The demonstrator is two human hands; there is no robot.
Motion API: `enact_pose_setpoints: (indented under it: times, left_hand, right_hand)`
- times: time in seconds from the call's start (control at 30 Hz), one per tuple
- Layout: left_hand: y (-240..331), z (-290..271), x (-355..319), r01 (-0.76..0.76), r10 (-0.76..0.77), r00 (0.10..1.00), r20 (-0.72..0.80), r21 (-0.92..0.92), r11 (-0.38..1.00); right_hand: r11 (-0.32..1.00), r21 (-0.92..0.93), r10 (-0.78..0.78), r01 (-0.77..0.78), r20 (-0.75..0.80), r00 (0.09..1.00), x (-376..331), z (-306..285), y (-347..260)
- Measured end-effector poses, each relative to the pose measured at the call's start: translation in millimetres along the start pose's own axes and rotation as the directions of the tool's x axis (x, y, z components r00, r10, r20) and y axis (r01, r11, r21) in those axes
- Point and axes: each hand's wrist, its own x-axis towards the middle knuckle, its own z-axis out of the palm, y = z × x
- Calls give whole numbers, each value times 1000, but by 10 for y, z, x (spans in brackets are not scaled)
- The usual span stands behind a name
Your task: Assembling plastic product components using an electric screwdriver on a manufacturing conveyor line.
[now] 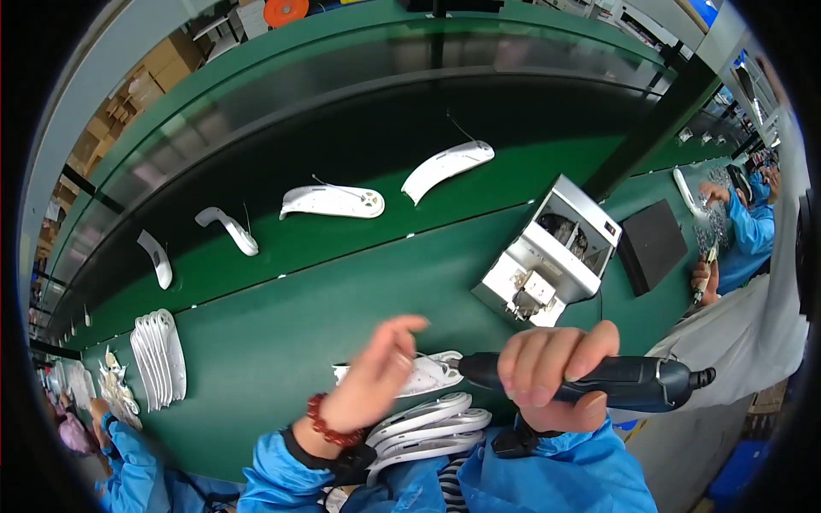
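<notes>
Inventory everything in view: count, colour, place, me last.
Bench: one, green, centre
Work shell: one, white, bench front
Screwdriver: one, black, at work shell
Shell stacks: two, white, near lap and left
Far shells: several, white, beyond bench
Machine: one, silver, right
Box: one, black, beside machine
Cartons: several, brown, upper left
Disc: one, orange, top
Co-workers: at least two, blue sleeves, edges
Left grip: one, bare, over work shell
Right grip: one, bare, around screwdriver

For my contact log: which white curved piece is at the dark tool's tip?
The single white piece by the left hand; only its round end lies at the tip of the dark tool.
</notes>
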Motion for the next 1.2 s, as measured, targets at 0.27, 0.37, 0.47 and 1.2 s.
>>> enact_pose_setpoints:
  times: [0.27, 0.37, 0.47, 1.2]
  left_hand:
    - [-57, -305, 2139, -218, 437, 899, 25, 890, 399]
    - [-157, -2, 2557, -118, 369, 929, -2, 946, 303]
    - [-456, 111, 2875, -45, 189, 981, -33, 917, 397]
    - [-32, -1507, 2002, -222, 71, 974, 213, 961, 163]
  right_hand:
    - [992, -125, -26, 14, -93, 995, -12, -215, -188]
    - [986, -164, -10, -8, -108, 994, -81, -255, -161]
    - [981, -195, -22, 6, -80, 997, -110, -311, -146]
    - [970, -145, 182, -196, -102, 978, -306, -265, -92]
